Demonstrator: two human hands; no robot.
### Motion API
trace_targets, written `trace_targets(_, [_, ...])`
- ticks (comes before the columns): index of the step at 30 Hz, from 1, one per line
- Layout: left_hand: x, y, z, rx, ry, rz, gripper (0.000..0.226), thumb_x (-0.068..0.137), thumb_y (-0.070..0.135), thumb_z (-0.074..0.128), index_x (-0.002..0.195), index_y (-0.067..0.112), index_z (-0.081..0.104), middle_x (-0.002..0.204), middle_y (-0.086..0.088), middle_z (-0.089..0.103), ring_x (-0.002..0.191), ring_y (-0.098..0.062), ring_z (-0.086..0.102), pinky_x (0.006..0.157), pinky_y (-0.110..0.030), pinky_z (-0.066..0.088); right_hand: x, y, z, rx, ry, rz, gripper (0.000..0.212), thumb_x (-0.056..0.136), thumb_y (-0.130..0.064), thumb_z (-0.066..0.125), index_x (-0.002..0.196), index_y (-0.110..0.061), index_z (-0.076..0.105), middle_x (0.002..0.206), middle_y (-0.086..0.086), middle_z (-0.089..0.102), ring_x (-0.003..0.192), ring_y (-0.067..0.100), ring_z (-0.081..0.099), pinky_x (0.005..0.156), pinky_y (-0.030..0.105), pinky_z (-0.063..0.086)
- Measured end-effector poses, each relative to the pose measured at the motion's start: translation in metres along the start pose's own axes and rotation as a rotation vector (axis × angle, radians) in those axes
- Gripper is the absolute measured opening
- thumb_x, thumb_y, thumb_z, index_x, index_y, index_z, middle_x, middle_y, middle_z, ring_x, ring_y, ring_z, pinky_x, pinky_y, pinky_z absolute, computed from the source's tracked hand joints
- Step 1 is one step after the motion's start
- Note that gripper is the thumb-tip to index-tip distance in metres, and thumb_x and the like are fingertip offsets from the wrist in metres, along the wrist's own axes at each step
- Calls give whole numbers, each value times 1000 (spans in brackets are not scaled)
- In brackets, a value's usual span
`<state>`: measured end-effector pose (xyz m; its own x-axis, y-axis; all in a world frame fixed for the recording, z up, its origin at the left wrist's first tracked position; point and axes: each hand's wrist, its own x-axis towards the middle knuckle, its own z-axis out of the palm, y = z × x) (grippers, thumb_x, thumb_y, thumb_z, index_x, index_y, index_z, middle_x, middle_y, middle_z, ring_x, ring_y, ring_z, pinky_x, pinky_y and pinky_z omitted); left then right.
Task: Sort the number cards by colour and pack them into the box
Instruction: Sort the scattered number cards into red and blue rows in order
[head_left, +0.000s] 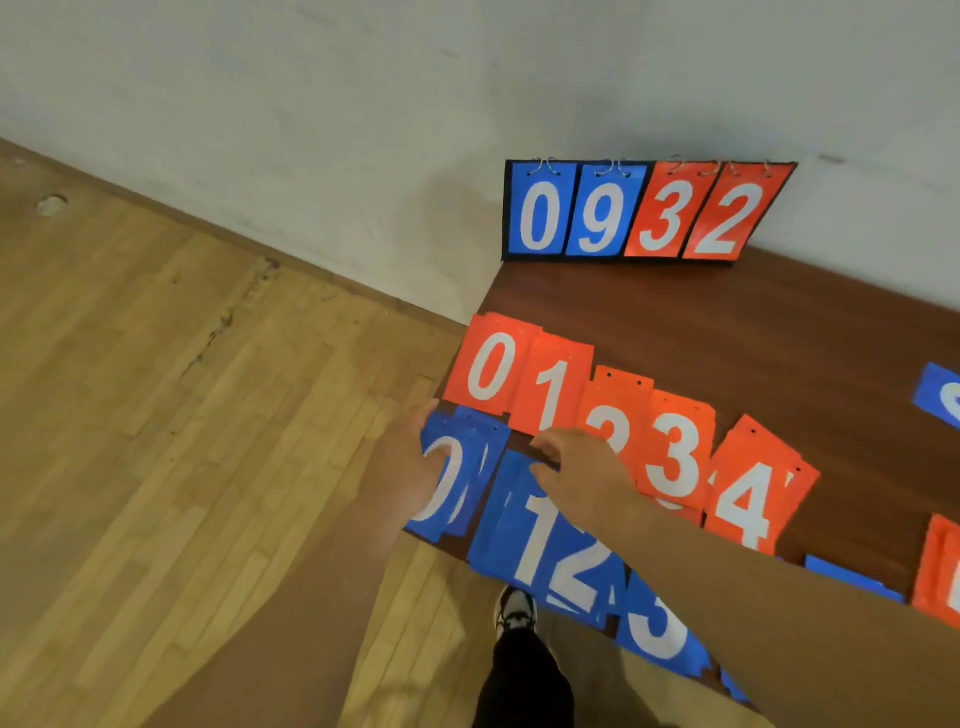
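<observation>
At lower centre, our left hand (410, 457) grips the blue 0 cards (470, 441) by their left edge. Our right hand (582, 467) pinches the top edge of the blue 1 cards (511, 519). They look thin, light and slippery, so we judge edges the best hold.

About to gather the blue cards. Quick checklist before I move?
1. Left hand on blue 0 pile: ok, at its left edge; grip cannot tell.
2. Right hand at blue 1 pile: ok, fingertips at its top edge; grip cannot tell.
3. Rows kept separate: ok, red row lies beyond blue row.
4. Blue cards fully on table: not ok, blue 3 overhangs the near edge.
5. Sight of box: not ok, none visible.
</observation>
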<state>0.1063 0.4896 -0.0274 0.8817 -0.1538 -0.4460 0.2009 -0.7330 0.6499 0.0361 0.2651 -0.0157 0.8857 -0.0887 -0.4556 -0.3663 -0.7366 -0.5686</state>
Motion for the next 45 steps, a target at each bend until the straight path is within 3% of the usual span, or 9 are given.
trace_targets(4, [-4, 5, 4, 282, -7, 25, 69, 97, 47, 57, 157, 36, 24, 157, 2, 30, 144, -26, 29, 116, -41, 33, -1, 9, -15, -58, 91, 17, 33, 96, -35, 60, 127, -26, 59, 125, -4, 56, 114, 19, 55, 91, 30, 46])
trace_targets(9, [-12, 42, 14, 367, 12, 189, 67, 96, 49, 58, 154, 34, 28, 150, 1, 37, 139, -25, 34, 111, -40, 38, -18, 32, -60, -120, 239, 22, 31, 91, -37, 64, 121, -27, 63, 128, -6, 58, 122, 18, 52, 102, 34, 43])
trace_targets(16, [-9, 140, 52, 435, -16, 482, 65, 90, 50, 63, 147, 26, 43, 147, -4, 46, 138, -28, 40, 112, -43, 37, -81, 100, -152, -117, 446, 156, 38, 76, -45, 56, 111, -31, 64, 120, -4, 60, 113, 22, 56, 99, 39, 48])
trace_targets(20, [-12, 213, 90, 508, -42, 647, 66, 92, 51, 60, 150, 28, 40, 146, -1, 41, 132, -24, 40, 110, -37, 39, -134, 148, -198, -92, 620, 289, 37, 80, -34, 69, 115, -23, 67, 121, -2, 61, 114, 23, 58, 100, 38, 48])
trace_targets(26, [-35, 315, 174, 599, -134, 859, 64, 92, 54, 58, 149, 34, 36, 144, 1, 36, 132, -23, 36, 106, -43, 42, -207, 218, -234, 30, 814, 460, 31, 77, -27, 74, 106, -20, 69, 111, 4, 62, 104, 27, 60, 97, 41, 49])
trace_targets(32, [-56, 365, 251, 643, -162, 893, 64, 91, 54, 59, 148, 33, 38, 143, 0, 37, 132, -25, 38, 105, -43, 42, -241, 284, -249, 93, 754, 508, 28, 80, -27, 74, 107, -24, 68, 118, -3, 58, 103, 17, 61, 94, 30, 48])
trace_targets(37, [-67, 380, 302, 642, -181, 773, 65, 91, 55, 57, 149, 35, 36, 144, 1, 36, 132, -24, 38, 106, -42, 41, -240, 337, -280, 79, 646, 474, 28, 82, -26, 73, 109, -23, 67, 118, -4, 56, 101, 16, 61, 90, 29, 50])
trace_targets(42, [-63, 397, 350, 659, -186, 655, 66, 91, 57, 57, 150, 35, 35, 144, 1, 37, 132, -25, 39, 107, -42, 41, -219, 386, -312, 65, 537, 435, 36, 79, -32, 70, 115, -27, 65, 132, 1, 50, 120, 22, 54, 105, 36, 45])
trace_targets(45, [-63, 408, 378, 678, -204, 595, 65, 91, 58, 56, 149, 35, 35, 145, 1, 37, 132, -27, 40, 106, -42, 42, -209, 407, -323, 58, 477, 423, 37, 81, -31, 70, 116, -26, 64, 136, 2, 47, 122, 23, 53, 105, 36, 45])
